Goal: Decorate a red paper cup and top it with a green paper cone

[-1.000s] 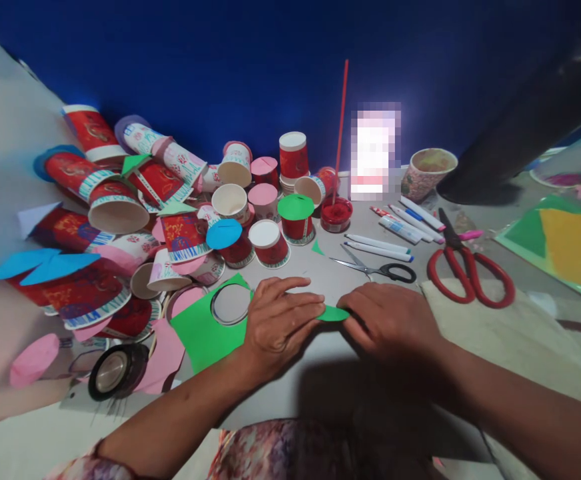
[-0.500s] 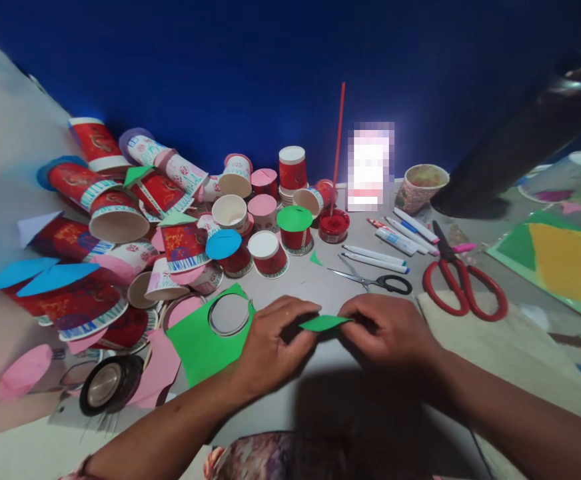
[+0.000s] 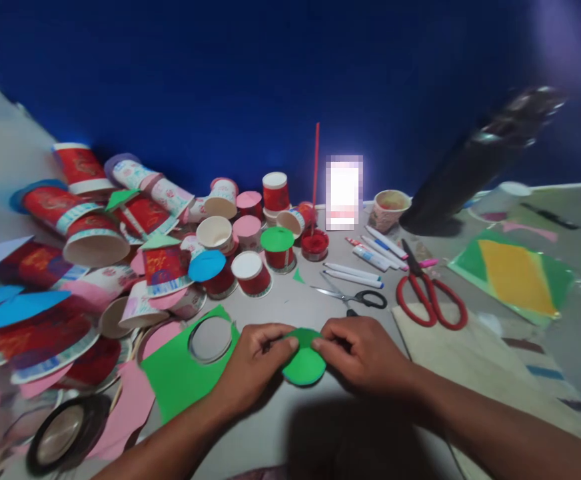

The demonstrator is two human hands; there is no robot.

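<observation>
Between my two hands, just above the table, is a round green paper disc (image 3: 304, 368), its face turned toward me. My left hand (image 3: 265, 357) pinches its upper left edge between thumb and fingers. On the upper right edge, my right hand (image 3: 363, 350) pinches it the same way. Left of my left hand lies a green paper sheet (image 3: 178, 380) with a ring (image 3: 210, 339) on it. Small black-handled scissors (image 3: 363, 297) rest beyond my right hand. A red paper cup with a green lid (image 3: 278, 247) stands behind the hands.
Several decorated paper cups (image 3: 83, 243) are piled at the left. A black tape roll (image 3: 65, 437) sits at the lower left. Markers (image 3: 355, 272) and red-handled scissors (image 3: 430, 300) lie at the right. A red pot with a stick (image 3: 315, 245) stands at the back.
The green disc was seen nearly edge-on and now shows its full face, lower edge toward me. Both hands keep their pinch. The camera view has shifted slightly right and up.
</observation>
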